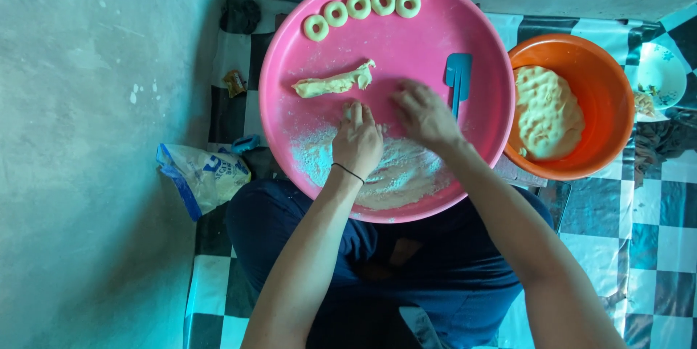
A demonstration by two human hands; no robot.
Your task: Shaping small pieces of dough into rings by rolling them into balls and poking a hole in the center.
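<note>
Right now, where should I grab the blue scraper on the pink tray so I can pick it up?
Take the blue scraper by its narrow handle, the end that points toward the person, coming from the right side of the pink tray. The wide blade lies flat at the far end, harder to pinch. The handle's near end seems to slip behind the right hand, so pinch just above it.

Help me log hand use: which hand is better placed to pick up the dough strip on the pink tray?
Probably the left hand: it lies just below the dough strip, while the right hand sits nearer the blue scraper.
</note>
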